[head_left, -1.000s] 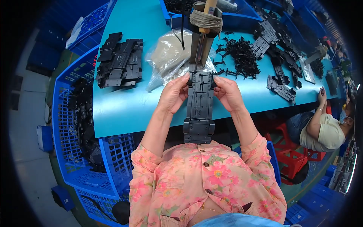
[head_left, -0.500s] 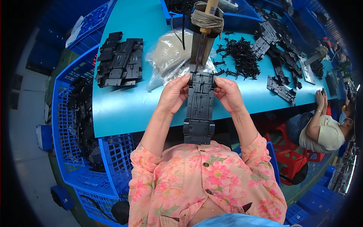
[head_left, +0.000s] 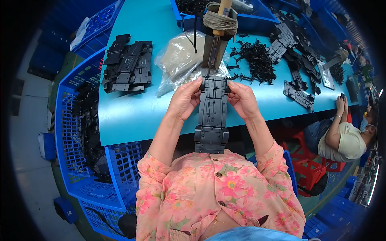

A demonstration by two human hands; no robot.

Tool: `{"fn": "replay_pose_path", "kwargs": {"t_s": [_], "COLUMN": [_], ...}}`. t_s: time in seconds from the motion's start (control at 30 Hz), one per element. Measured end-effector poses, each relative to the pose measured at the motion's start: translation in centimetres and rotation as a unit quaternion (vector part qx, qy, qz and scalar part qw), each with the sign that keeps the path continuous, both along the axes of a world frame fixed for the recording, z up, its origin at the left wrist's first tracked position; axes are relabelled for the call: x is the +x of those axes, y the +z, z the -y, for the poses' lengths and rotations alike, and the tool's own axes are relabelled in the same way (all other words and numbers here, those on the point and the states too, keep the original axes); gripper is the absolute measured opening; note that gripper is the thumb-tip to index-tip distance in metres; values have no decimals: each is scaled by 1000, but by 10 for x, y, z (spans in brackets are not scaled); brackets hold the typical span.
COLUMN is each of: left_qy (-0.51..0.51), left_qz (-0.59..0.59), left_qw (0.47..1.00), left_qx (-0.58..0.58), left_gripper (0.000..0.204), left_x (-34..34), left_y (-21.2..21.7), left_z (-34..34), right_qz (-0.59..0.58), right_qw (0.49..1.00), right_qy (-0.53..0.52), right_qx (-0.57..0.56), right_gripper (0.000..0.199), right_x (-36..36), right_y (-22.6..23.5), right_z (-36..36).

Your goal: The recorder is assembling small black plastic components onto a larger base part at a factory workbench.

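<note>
Between my two hands is a long black plastic chassis plate [head_left: 212,110], its far end up against a mounted soldering iron [head_left: 214,50]. My left hand [head_left: 187,97] pinches the plate's far left edge. On the opposite edge, my right hand [head_left: 242,100] grips with thumb and fingers. The iron's tip points down at the far end of the plate; whether it touches cannot be made out. Cord is wound round the iron's wooden handle and its stand. Behind my left hand lies a clear plastic bag [head_left: 177,60], its contents brownish.
Stacked black plates [head_left: 128,66] lie on the turquoise table [head_left: 120,116] at left. Small black parts [head_left: 259,62] are heaped right of the iron, with more plates [head_left: 297,48] beyond. A blue crate [head_left: 70,132] of black parts stands left. A co-worker [head_left: 345,136] sits at right.
My hands and the chassis plate hold nearly the same place under the iron. The co-worker's hands at the right have shifted slightly.
</note>
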State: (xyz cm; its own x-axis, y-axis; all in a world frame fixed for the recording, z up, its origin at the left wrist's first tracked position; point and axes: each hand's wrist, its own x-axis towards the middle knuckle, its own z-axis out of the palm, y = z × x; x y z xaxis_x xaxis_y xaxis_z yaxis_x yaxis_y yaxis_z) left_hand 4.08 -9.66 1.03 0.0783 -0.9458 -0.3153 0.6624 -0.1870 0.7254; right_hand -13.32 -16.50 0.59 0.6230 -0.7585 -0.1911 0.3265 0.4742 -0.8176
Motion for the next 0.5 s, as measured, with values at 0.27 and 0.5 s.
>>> {"fn": "replay_pose_path", "kwargs": {"t_s": [0.27,0.5], "left_qy": [-9,12], "left_qz": [-7,-1], "left_qw": [1000,1000], "left_qx": [-8,18], "left_gripper": [27,27], "left_x": [1,3], "left_y": [3,-10], "left_z": [-2,-5], "right_qz": [-4,-11], "right_qw": [1000,1000], "right_qy": [-7,4], "right_qx": [3,21], "right_gripper": [25,23], "right_x": [1,6], "right_y": [-2,-7], "right_z": [-1,-5]}}
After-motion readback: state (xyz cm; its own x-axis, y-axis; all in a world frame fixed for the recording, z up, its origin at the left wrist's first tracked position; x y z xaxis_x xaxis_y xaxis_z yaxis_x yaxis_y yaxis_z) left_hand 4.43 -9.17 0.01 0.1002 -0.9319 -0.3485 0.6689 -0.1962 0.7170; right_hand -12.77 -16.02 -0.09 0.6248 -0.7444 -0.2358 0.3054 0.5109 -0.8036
